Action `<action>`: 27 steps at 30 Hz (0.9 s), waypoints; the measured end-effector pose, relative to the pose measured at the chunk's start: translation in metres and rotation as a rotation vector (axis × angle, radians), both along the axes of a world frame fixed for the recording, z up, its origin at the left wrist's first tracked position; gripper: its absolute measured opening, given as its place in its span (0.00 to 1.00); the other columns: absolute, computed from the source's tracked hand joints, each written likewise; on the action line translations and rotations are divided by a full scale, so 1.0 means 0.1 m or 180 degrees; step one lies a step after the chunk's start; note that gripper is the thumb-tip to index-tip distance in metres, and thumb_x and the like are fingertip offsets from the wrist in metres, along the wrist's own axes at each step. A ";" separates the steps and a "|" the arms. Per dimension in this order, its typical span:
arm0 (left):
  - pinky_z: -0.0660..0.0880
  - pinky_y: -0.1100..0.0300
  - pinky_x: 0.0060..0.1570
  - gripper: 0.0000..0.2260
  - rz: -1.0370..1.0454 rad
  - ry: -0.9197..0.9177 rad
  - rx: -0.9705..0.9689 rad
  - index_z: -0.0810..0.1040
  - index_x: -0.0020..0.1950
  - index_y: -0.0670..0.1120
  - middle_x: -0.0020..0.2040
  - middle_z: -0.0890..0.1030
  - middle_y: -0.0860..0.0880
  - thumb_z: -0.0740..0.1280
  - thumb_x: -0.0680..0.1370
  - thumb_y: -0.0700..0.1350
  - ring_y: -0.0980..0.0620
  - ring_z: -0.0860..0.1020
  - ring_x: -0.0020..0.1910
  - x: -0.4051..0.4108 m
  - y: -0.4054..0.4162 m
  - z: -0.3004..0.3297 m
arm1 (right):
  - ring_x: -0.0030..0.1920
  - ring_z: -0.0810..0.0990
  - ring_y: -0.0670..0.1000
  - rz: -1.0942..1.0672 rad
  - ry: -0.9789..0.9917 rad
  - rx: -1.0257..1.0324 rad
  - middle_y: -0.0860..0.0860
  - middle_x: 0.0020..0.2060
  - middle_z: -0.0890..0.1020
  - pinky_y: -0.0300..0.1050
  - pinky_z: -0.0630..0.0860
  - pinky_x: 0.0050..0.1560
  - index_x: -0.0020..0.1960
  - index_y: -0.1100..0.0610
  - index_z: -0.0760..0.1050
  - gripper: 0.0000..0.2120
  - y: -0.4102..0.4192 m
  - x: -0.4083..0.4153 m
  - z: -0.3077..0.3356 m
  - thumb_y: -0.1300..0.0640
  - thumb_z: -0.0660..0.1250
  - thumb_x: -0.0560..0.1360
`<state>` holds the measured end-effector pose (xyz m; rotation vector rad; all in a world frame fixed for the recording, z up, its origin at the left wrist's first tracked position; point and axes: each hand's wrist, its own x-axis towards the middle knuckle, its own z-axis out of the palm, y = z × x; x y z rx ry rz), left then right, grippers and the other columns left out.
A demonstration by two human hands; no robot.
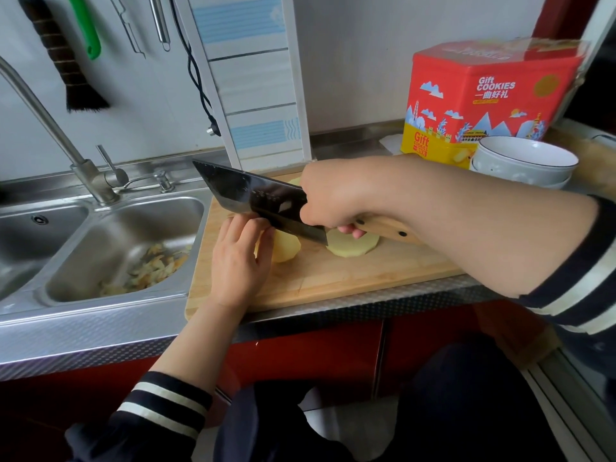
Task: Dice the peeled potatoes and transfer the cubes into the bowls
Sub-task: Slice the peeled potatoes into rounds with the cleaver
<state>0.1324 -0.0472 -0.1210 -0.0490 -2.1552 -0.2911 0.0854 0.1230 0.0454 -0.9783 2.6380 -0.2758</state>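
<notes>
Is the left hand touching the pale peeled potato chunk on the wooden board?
Touching: the head view shows the left hand resting its fingers on the potato chunk.

Soft, even daylight, perhaps from the right; the sink shows mild glare. Wide-angle bending curves the counter edge, and the picture is slightly soft.
</notes>
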 end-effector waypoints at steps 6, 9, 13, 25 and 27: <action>0.67 0.60 0.47 0.08 -0.0004 -0.0008 0.0035 0.79 0.49 0.37 0.49 0.78 0.41 0.63 0.79 0.41 0.43 0.74 0.47 0.00 -0.01 0.01 | 0.22 0.73 0.54 0.0045 0.0059 0.0176 0.58 0.26 0.76 0.34 0.70 0.18 0.44 0.67 0.75 0.11 -0.06 0.01 0.01 0.64 0.57 0.80; 0.68 0.60 0.46 0.08 -0.0020 -0.0014 0.0038 0.79 0.49 0.37 0.49 0.78 0.41 0.63 0.79 0.41 0.43 0.74 0.46 0.00 -0.01 0.00 | 0.24 0.73 0.54 0.0021 -0.0015 0.0227 0.59 0.28 0.76 0.35 0.70 0.19 0.50 0.70 0.77 0.13 -0.10 0.00 -0.04 0.65 0.55 0.80; 0.69 0.60 0.46 0.08 -0.0021 -0.0050 0.0181 0.78 0.50 0.38 0.49 0.77 0.42 0.63 0.79 0.41 0.43 0.75 0.47 0.00 -0.03 0.00 | 0.30 0.75 0.57 -0.0036 -0.0243 0.0238 0.60 0.31 0.77 0.36 0.71 0.20 0.56 0.70 0.76 0.14 -0.15 -0.03 -0.14 0.66 0.54 0.79; 0.70 0.58 0.46 0.10 -0.0004 -0.0064 0.0202 0.79 0.50 0.38 0.50 0.78 0.42 0.62 0.80 0.43 0.44 0.75 0.48 0.00 -0.02 -0.01 | 0.20 0.72 0.53 -0.0073 -0.0389 0.0224 0.59 0.26 0.76 0.36 0.70 0.21 0.48 0.71 0.76 0.12 -0.15 -0.11 -0.32 0.67 0.55 0.78; 0.72 0.56 0.47 0.09 -0.0018 -0.0078 0.0278 0.79 0.51 0.38 0.50 0.78 0.42 0.62 0.80 0.43 0.43 0.76 0.48 0.00 -0.03 0.00 | 0.21 0.71 0.53 -0.0081 -0.0552 0.0249 0.58 0.25 0.74 0.38 0.70 0.23 0.44 0.68 0.74 0.09 -0.14 -0.14 -0.42 0.65 0.57 0.78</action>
